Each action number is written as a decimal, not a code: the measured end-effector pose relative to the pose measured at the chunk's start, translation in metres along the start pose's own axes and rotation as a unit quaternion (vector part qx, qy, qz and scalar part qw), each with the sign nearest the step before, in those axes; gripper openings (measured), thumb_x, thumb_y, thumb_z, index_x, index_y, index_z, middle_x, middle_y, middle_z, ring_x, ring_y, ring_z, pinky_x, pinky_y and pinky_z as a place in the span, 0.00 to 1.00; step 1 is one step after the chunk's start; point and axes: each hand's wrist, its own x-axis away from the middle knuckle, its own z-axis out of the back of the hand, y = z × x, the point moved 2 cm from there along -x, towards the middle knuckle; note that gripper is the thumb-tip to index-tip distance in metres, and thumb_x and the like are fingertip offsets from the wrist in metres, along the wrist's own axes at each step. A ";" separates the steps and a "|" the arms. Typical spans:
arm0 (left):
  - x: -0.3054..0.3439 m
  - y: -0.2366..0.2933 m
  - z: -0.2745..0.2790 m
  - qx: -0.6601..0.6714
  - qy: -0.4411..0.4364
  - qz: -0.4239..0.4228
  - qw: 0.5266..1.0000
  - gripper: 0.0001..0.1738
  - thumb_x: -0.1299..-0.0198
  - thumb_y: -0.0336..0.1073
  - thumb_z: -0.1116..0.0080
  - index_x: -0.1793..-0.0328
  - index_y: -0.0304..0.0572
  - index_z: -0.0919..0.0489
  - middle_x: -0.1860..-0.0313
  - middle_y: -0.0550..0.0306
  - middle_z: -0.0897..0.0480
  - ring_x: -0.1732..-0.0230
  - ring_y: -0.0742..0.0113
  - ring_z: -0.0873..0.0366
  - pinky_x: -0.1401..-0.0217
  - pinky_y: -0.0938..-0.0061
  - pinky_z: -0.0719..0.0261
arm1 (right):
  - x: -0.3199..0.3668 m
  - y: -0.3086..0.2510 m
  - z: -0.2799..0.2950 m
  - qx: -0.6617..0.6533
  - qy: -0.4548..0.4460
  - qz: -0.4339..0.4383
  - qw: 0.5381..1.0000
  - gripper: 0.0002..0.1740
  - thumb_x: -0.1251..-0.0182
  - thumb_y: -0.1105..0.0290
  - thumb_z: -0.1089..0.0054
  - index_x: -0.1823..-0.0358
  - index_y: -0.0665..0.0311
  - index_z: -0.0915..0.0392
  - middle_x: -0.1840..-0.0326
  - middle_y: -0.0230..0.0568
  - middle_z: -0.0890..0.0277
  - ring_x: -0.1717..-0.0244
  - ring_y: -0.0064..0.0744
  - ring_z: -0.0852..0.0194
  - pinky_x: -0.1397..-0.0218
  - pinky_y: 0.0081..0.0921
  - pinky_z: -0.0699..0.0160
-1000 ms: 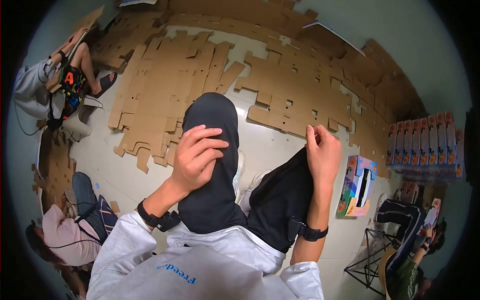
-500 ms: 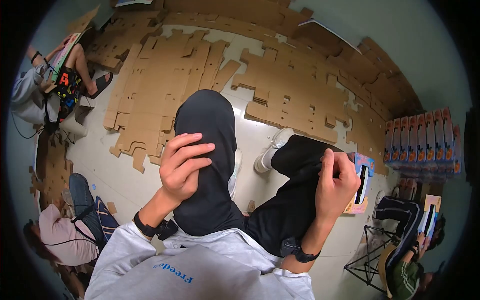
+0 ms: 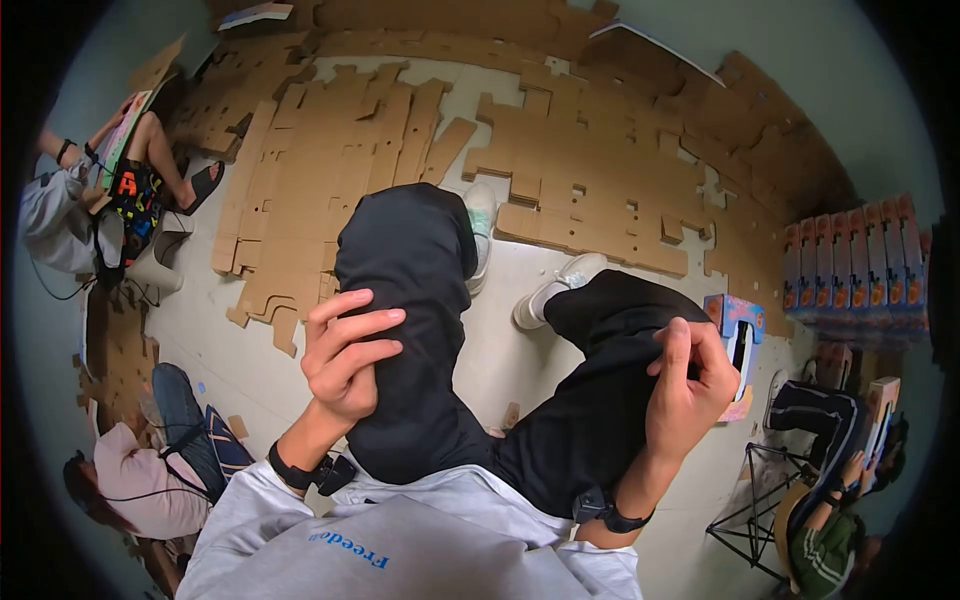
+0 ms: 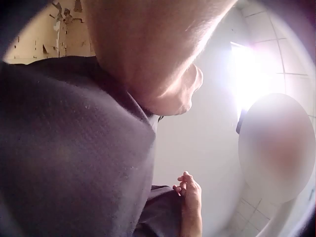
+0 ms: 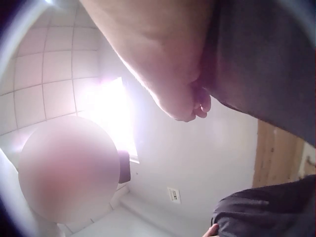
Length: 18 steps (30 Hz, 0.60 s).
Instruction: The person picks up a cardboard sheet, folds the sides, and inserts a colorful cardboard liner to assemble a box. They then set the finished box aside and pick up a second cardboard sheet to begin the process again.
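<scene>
The left hand [image 3: 345, 360] rests against the black trousers [image 3: 400, 250] at the left thigh, its fingers loosely bent and nothing in them. Over the right thigh lies the right hand [image 3: 690, 395], fingers loosely curled, thumb lying along them, no object showing in its grasp. Beyond that hand stands a colourful box [image 3: 742, 318] with a black handle, partly hidden by the right knee and hand. In the left wrist view the right hand [image 4: 191, 195] shows in the distance on the knee. The right wrist view shows the curled right hand [image 5: 170, 94] from below.
Flat cardboard sheets [image 3: 590, 180] cover much of the floor ahead. At the right, a row of colourful boxes [image 3: 850, 265] stands by the wall, near a black-framed stool [image 3: 745, 520]. Seated people are at both sides, one holding a printed box [image 3: 878, 420], another a cardboard piece [image 3: 125, 130].
The knees have spread apart and the feet have come into view. The left hand has slid left and back along the thigh; the right hand has moved right and back.
</scene>
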 end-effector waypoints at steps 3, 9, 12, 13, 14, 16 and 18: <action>-0.001 -0.001 -0.001 -0.003 -0.007 -0.005 1.000 0.10 0.50 0.19 0.41 0.69 0.42 0.12 0.54 0.55 0.07 0.42 0.47 0.19 0.41 0.61 0.21 | 0.001 -0.006 -0.002 -0.060 0.006 0.008 0.998 0.12 0.30 0.75 0.33 0.74 0.69 0.19 0.83 0.33 0.25 0.81 0.24 0.34 0.67 0.28 0.27; -0.053 -0.021 0.014 0.046 -0.126 -0.046 0.990 0.08 0.54 0.19 0.44 0.75 0.41 0.18 0.65 0.56 0.10 0.65 0.58 0.19 0.58 0.67 0.22 | -0.022 -0.001 0.011 -0.303 -0.205 0.075 0.928 0.17 0.38 0.75 0.33 0.84 0.65 0.27 0.91 0.28 0.34 0.88 0.24 0.40 0.67 0.31 0.19; -0.150 -0.055 0.011 0.209 -0.301 0.080 0.927 0.07 0.49 0.21 0.49 0.75 0.35 0.22 0.75 0.55 0.17 0.77 0.70 0.21 0.74 0.76 0.25 | -0.064 0.009 0.019 -0.274 -0.426 0.076 0.859 0.14 0.34 0.75 0.35 0.79 0.67 0.22 0.86 0.28 0.28 0.85 0.26 0.31 0.70 0.27 0.19; -0.191 -0.056 0.003 0.227 -0.375 0.224 0.870 0.09 0.43 0.23 0.51 0.74 0.35 0.21 0.73 0.57 0.16 0.74 0.75 0.20 0.72 0.77 0.25 | -0.086 0.012 0.021 -0.236 -0.515 -0.022 0.824 0.11 0.32 0.75 0.37 0.76 0.68 0.21 0.83 0.29 0.25 0.83 0.26 0.27 0.68 0.26 0.18; -0.227 -0.073 -0.001 0.210 -0.455 0.212 0.839 0.11 0.38 0.26 0.51 0.72 0.36 0.19 0.73 0.61 0.17 0.74 0.78 0.22 0.71 0.79 0.25 | -0.110 0.012 0.024 -0.192 -0.591 -0.122 0.774 0.09 0.31 0.76 0.38 0.72 0.69 0.19 0.80 0.30 0.22 0.80 0.26 0.23 0.66 0.26 0.17; -0.307 -0.098 -0.023 0.192 -0.438 0.120 0.870 0.10 0.37 0.29 0.50 0.69 0.37 0.20 0.71 0.62 0.21 0.71 0.77 0.23 0.68 0.80 0.26 | -0.163 0.019 0.024 -0.135 -0.671 -0.231 0.691 0.07 0.28 0.77 0.43 0.62 0.69 0.16 0.72 0.32 0.16 0.72 0.26 0.16 0.61 0.24 0.15; -0.391 -0.111 -0.041 0.184 -0.455 0.125 0.862 0.10 0.34 0.32 0.46 0.61 0.38 0.15 0.68 0.62 0.17 0.68 0.74 0.21 0.62 0.78 0.23 | -0.231 0.034 0.017 -0.068 -0.670 -0.196 0.713 0.09 0.27 0.76 0.46 0.55 0.68 0.15 0.64 0.34 0.13 0.65 0.25 0.11 0.57 0.24 0.14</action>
